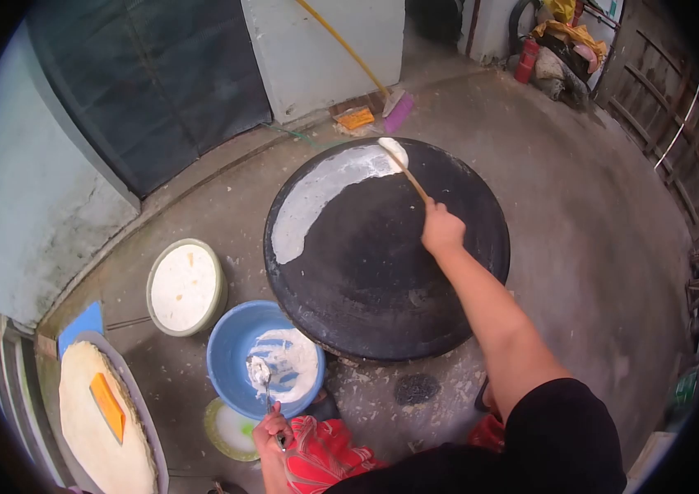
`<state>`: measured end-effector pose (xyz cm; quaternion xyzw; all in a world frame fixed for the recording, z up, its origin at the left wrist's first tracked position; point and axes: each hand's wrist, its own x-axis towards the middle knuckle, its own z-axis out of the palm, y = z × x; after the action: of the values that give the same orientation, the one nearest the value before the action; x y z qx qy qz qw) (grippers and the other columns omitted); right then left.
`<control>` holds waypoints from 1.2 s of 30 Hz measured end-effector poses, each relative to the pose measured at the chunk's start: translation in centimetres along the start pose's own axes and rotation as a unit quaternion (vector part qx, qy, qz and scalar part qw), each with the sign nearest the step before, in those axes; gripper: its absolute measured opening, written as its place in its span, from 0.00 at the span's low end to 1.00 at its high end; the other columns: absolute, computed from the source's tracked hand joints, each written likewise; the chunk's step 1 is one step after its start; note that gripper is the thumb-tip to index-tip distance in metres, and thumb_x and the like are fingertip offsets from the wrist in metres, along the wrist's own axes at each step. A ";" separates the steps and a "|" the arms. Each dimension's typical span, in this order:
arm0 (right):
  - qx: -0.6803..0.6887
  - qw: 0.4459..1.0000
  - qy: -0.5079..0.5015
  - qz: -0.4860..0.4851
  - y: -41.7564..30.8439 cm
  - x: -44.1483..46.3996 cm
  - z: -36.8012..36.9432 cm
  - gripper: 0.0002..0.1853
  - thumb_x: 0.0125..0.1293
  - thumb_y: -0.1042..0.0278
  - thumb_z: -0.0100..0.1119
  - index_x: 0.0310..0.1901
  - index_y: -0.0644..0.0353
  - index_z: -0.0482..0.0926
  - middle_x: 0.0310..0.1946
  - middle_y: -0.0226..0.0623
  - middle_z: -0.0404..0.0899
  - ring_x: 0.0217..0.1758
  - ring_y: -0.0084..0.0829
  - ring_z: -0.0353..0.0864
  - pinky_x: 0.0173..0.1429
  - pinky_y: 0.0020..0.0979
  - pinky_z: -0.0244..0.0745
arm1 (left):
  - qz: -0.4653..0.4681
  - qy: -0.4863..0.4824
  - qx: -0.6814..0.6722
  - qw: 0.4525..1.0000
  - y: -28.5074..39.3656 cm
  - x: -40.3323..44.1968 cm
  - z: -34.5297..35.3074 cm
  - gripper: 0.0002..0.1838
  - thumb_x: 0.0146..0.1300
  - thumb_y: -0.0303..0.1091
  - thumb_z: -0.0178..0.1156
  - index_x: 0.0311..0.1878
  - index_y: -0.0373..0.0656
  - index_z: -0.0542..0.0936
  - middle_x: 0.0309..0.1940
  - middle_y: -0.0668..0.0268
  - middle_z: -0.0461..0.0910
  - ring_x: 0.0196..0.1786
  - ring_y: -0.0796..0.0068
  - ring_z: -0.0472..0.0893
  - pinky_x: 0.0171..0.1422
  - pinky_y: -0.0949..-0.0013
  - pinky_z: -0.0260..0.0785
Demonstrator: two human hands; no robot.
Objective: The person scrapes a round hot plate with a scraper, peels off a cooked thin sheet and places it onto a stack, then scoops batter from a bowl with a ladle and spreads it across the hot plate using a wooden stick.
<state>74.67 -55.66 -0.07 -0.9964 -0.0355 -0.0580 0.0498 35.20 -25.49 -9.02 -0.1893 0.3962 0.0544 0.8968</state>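
My right hand (443, 226) is closed round the handle of a wooden spreader (413, 179), its far end in white batter near the back rim of a large round black griddle (374, 263). A curved band of thin batter (310, 206) covers the griddle's left and back edge. Low in the view, my left hand (273, 432) grips a metal ladle (260, 375). Its batter-covered bowl is inside the blue basin (222, 362), where white batter (296, 354) coats part of the bottom. The basin stands against the griddle's front left side.
A tub of white batter (183, 288) stands left of the blue basin. A yellow-green bowl (222, 436) with whitish liquid is below it. At far left lies a stack of pale flatbreads (90, 395) with an orange scraper (108, 403). A broom (397, 109) rests behind the griddle.
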 end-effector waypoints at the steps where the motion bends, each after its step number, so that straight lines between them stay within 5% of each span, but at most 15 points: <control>1: 0.016 1.000 0.002 0.005 1.0 -0.8 -0.7 0.28 0.52 0.71 0.52 0.57 0.63 0.60 0.40 0.44 0.71 0.37 0.41 0.79 0.37 0.36 0.75 | -0.011 -0.010 0.008 1.000 0.8 0.5 -0.7 0.15 0.62 0.27 0.38 0.44 0.25 0.68 0.16 0.70 0.64 0.15 0.80 0.63 0.16 0.78 0.59; 4: 0.082 0.994 -0.027 0.062 -1.2 -6.3 -1.1 0.32 0.50 0.71 0.51 0.61 0.62 0.57 0.42 0.47 0.69 0.37 0.44 0.78 0.43 0.41 0.73 | -0.015 -0.015 0.018 1.000 0.9 1.6 -0.6 0.15 0.62 0.27 0.38 0.44 0.25 0.68 0.16 0.69 0.64 0.15 0.80 0.63 0.16 0.78 0.59; 7: 0.054 0.990 -0.030 -0.130 -2.5 -8.0 0.4 0.29 0.53 0.71 0.49 0.60 0.62 0.59 0.39 0.45 0.71 0.35 0.43 0.79 0.38 0.38 0.75 | -0.004 -0.003 0.020 1.000 0.4 1.1 -0.1 0.15 0.62 0.27 0.38 0.44 0.25 0.68 0.16 0.69 0.64 0.15 0.80 0.63 0.16 0.77 0.59; 10: -0.030 0.999 0.020 0.004 2.3 -3.1 0.5 0.25 0.54 0.73 0.50 0.56 0.61 0.62 0.37 0.40 0.72 0.34 0.37 0.79 0.33 0.33 0.76 | -0.009 0.007 0.011 1.000 0.0 0.4 -0.1 0.14 0.62 0.27 0.37 0.43 0.25 0.68 0.16 0.69 0.64 0.15 0.80 0.63 0.16 0.76 0.59; 15: 0.050 0.994 -0.041 0.089 0.5 -6.6 -2.2 0.32 0.50 0.68 0.55 0.60 0.62 0.59 0.43 0.46 0.69 0.40 0.41 0.78 0.43 0.39 0.74 | 0.006 -0.007 0.034 0.999 1.5 1.8 -1.4 0.15 0.62 0.27 0.37 0.43 0.26 0.68 0.16 0.69 0.64 0.15 0.79 0.63 0.17 0.77 0.59; 19: -0.057 0.996 0.046 -0.055 -1.9 -3.1 1.4 0.23 0.56 0.69 0.50 0.55 0.63 0.64 0.37 0.41 0.72 0.33 0.35 0.80 0.33 0.32 0.76 | 0.036 0.027 0.038 0.998 0.3 0.9 -0.3 0.14 0.62 0.27 0.38 0.43 0.26 0.68 0.16 0.69 0.64 0.15 0.80 0.63 0.17 0.77 0.59; 21: -0.103 0.991 0.087 0.023 1.5 -0.8 1.7 0.20 0.58 0.71 0.47 0.53 0.63 0.66 0.34 0.37 0.73 0.30 0.31 0.79 0.29 0.29 0.76 | 0.032 0.036 0.037 0.998 0.2 0.2 -0.3 0.14 0.61 0.27 0.38 0.43 0.26 0.68 0.16 0.69 0.64 0.15 0.80 0.63 0.17 0.77 0.59; 25: -0.084 0.995 0.034 0.027 6.5 -5.5 -2.7 0.23 0.57 0.72 0.47 0.56 0.65 0.62 0.38 0.40 0.74 0.33 0.34 0.79 0.34 0.30 0.76 | 0.046 0.043 0.041 0.997 0.6 0.5 -0.3 0.13 0.61 0.26 0.39 0.42 0.27 0.68 0.14 0.70 0.63 0.14 0.80 0.63 0.16 0.78 0.59; 28: -0.010 0.995 -0.004 0.095 8.8 -8.6 -2.9 0.22 0.58 0.71 0.46 0.56 0.64 0.64 0.40 0.42 0.75 0.37 0.37 0.79 0.37 0.31 0.75 | 0.074 0.054 0.048 0.995 -0.2 -0.2 0.8 0.12 0.61 0.26 0.39 0.42 0.27 0.68 0.13 0.70 0.62 0.13 0.80 0.63 0.15 0.79 0.59; 30: 0.332 0.943 0.013 -0.029 11.4 -8.9 -1.3 0.19 0.61 0.72 0.43 0.55 0.61 0.67 0.37 0.41 0.78 0.35 0.34 0.79 0.40 0.30 0.73 | 0.082 0.056 0.046 0.994 -0.6 -1.1 1.4 0.12 0.61 0.26 0.39 0.42 0.27 0.68 0.13 0.70 0.62 0.12 0.80 0.63 0.14 0.79 0.60; 31: 0.336 0.941 0.014 -0.027 11.9 -8.6 -1.2 0.19 0.61 0.72 0.43 0.55 0.61 0.67 0.37 0.41 0.78 0.35 0.34 0.79 0.40 0.30 0.73 | 0.086 0.056 0.045 0.994 -0.4 -1.5 1.5 0.12 0.61 0.26 0.39 0.42 0.27 0.68 0.13 0.71 0.62 0.12 0.81 0.63 0.14 0.79 0.60; 33: 0.479 0.873 -0.030 0.086 12.9 -6.6 -1.7 0.17 0.64 0.72 0.43 0.54 0.57 0.70 0.30 0.37 0.79 0.33 0.30 0.78 0.42 0.28 0.70 | 0.092 0.053 0.048 0.993 0.7 -2.1 1.4 0.12 0.62 0.26 0.38 0.41 0.26 0.68 0.13 0.71 0.62 0.12 0.81 0.63 0.13 0.80 0.60; 35: 0.417 0.904 0.077 0.051 15.6 -3.2 2.0 0.20 0.63 0.74 0.41 0.57 0.53 0.67 0.23 0.31 0.77 0.20 0.24 0.72 0.28 0.25 0.69 | 0.109 0.017 0.075 0.991 2.2 -2.4 0.6 0.13 0.63 0.26 0.37 0.41 0.26 0.67 0.13 0.71 0.62 0.11 0.82 0.63 0.13 0.80 0.60; 36: 0.450 0.881 0.019 0.143 15.7 -1.9 1.4 0.20 0.64 0.73 0.40 0.58 0.51 0.67 0.22 0.31 0.75 0.16 0.23 0.68 0.23 0.25 0.65 | 0.123 0.014 0.083 0.989 0.5 -4.1 2.0 0.13 0.64 0.26 0.36 0.42 0.26 0.67 0.13 0.71 0.62 0.12 0.82 0.63 0.13 0.81 0.60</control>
<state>74.11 -71.24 -3.18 -0.8595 0.0860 -0.0470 0.5016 33.67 -24.05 -4.93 -0.0644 0.4322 0.1287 0.8902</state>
